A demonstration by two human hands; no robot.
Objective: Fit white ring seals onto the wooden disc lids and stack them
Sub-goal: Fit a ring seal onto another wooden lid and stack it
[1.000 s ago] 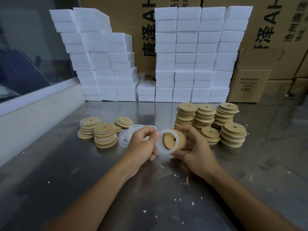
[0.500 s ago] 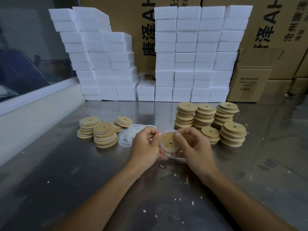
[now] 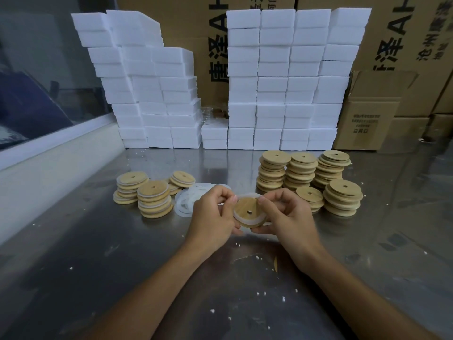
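Head view: left hand [image 3: 213,214] and right hand [image 3: 291,217] fingers clamped on one wooden lid [image 3: 248,212], white ring seal [image 3: 253,220] partly seated, above worktop [image 3: 98,253] centre.

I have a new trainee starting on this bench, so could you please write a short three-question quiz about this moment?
1. True or false: both hands hold the wooden disc lid above the table.
2. Where do the loose white ring seals lie? A) by the left hand B) right of the tall stacks C) on the foam blocks
3. What is being worked around the held lid's edge by the right hand?

Key: 1 true; 2 A; 3 a white ring seal.
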